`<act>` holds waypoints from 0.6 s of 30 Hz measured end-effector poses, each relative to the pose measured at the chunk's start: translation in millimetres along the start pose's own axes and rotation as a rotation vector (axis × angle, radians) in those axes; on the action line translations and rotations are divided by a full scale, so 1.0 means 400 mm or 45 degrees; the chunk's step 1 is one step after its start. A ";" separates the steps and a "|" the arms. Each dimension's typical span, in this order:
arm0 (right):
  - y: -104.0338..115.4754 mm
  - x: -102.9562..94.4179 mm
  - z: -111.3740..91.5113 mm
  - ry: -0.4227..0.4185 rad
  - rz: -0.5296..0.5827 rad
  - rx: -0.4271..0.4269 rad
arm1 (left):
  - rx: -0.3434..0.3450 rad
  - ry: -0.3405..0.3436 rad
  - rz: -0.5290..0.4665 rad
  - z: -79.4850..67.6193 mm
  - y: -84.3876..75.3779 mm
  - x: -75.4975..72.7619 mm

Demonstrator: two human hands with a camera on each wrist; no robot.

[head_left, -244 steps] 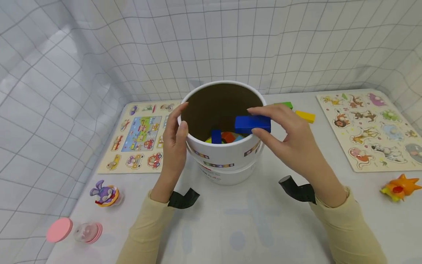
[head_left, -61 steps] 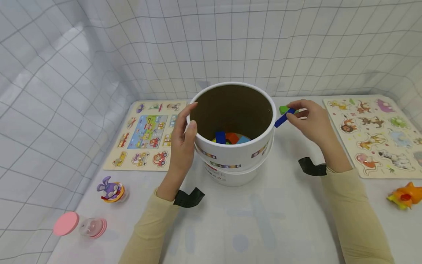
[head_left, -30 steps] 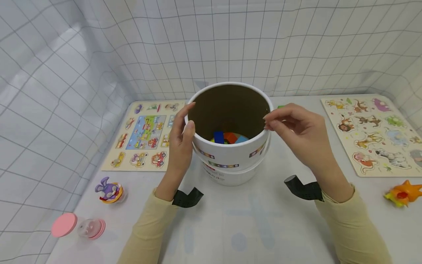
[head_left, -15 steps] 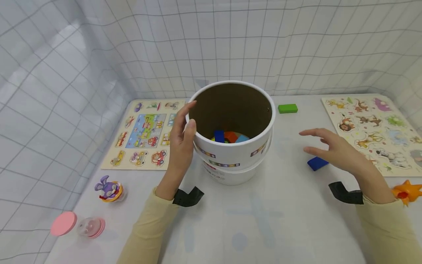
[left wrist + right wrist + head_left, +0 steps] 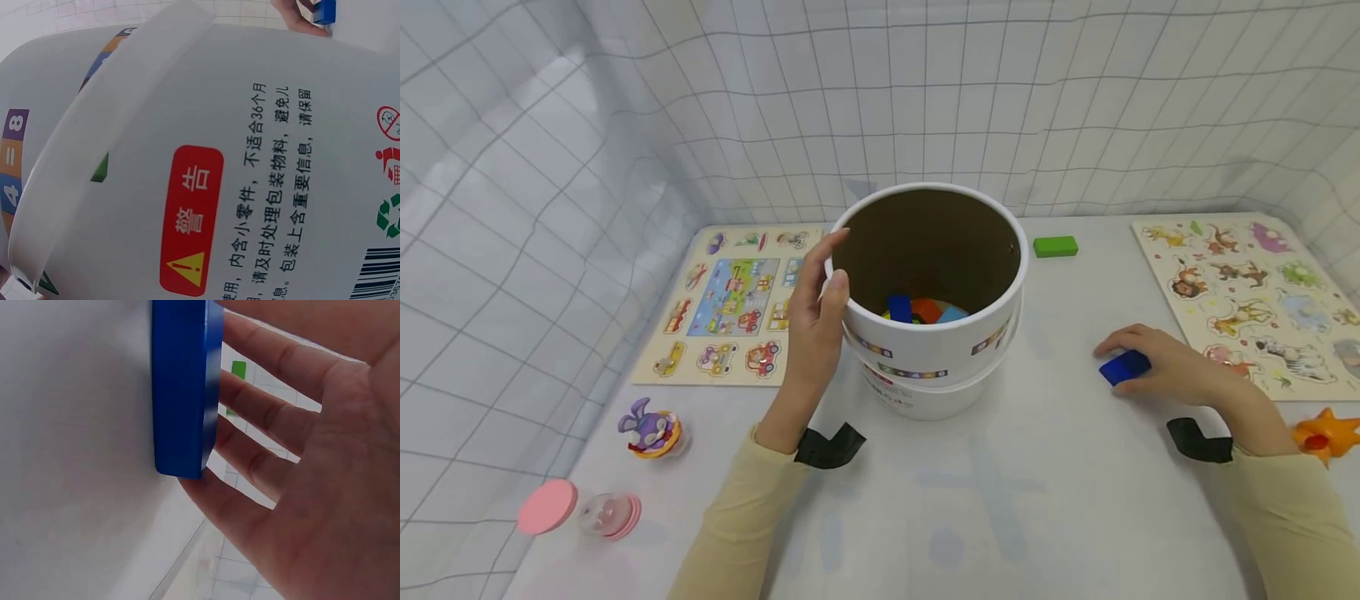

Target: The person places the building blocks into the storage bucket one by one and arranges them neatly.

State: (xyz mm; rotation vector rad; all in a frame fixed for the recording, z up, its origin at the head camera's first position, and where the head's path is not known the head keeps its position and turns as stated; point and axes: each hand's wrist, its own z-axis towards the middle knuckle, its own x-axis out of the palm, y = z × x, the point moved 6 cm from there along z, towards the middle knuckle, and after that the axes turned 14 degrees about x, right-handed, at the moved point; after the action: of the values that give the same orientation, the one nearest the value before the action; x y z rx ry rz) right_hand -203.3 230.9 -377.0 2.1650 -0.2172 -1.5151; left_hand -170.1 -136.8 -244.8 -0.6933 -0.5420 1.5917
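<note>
A tall white bucket [image 5: 936, 350] stands mid-table in the head view, with a dark interior. Several coloured blocks lie in it, among them a blue one [image 5: 899, 308] and a red one [image 5: 927, 311]. My left hand [image 5: 817, 333] holds the bucket's left side, fingers and thumb at the rim. To the right, a blue block [image 5: 1123, 367] lies on the table, and my right hand [image 5: 1183, 371] grips it between thumb and fingers. In the right wrist view the blue block [image 5: 181, 394] spans close up beside my curved fingers [image 5: 275, 412].
A green block [image 5: 1056, 247] lies behind, right of the bucket. Puzzle boards with vehicles [image 5: 730, 300] and animals [image 5: 1255, 300] flank it. An orange spiky toy [image 5: 1326, 435] is at right; a purple rabbit toy [image 5: 650, 429] and pink-based clear container [image 5: 610, 516] at left.
From the bucket rim, my right hand has moved right and down, closing around the blue block. The yellow block near the green one no longer shows. My left hand stays on the bucket.
</note>
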 end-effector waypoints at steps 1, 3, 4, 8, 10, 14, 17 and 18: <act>0.002 0.001 0.001 -0.020 -0.019 -0.014 | 0.000 0.000 -0.003 -0.001 0.006 -0.001; 0.007 0.002 0.005 -0.070 -0.055 -0.037 | 0.003 0.001 -0.007 -0.002 0.015 -0.002; 0.010 0.003 0.007 -0.100 -0.072 -0.047 | 0.008 0.000 -0.011 -0.003 0.024 -0.004; 0.023 0.002 0.014 -0.206 -0.067 -0.082 | 0.030 -0.001 -0.015 -0.007 0.050 -0.008; 0.036 -0.007 0.012 -0.256 -0.002 -0.109 | 0.038 -0.001 -0.012 -0.008 0.056 -0.008; 0.111 -0.061 -0.016 -0.344 0.394 -0.242 | 0.045 -0.001 0.005 -0.011 0.060 -0.010; 0.220 -0.132 -0.053 -0.331 0.871 -0.466 | 0.046 0.001 0.012 -0.011 0.061 -0.010; 0.264 -0.158 -0.065 -0.325 0.986 -0.563 | 0.046 0.000 0.012 -0.010 0.061 -0.010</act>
State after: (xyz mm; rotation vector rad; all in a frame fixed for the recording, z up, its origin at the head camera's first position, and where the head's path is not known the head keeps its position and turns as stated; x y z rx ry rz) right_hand -187.8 171.8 -267.0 1.3047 -0.6504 -1.2133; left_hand -184.2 -144.3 -264.3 -0.6696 -0.5092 1.6067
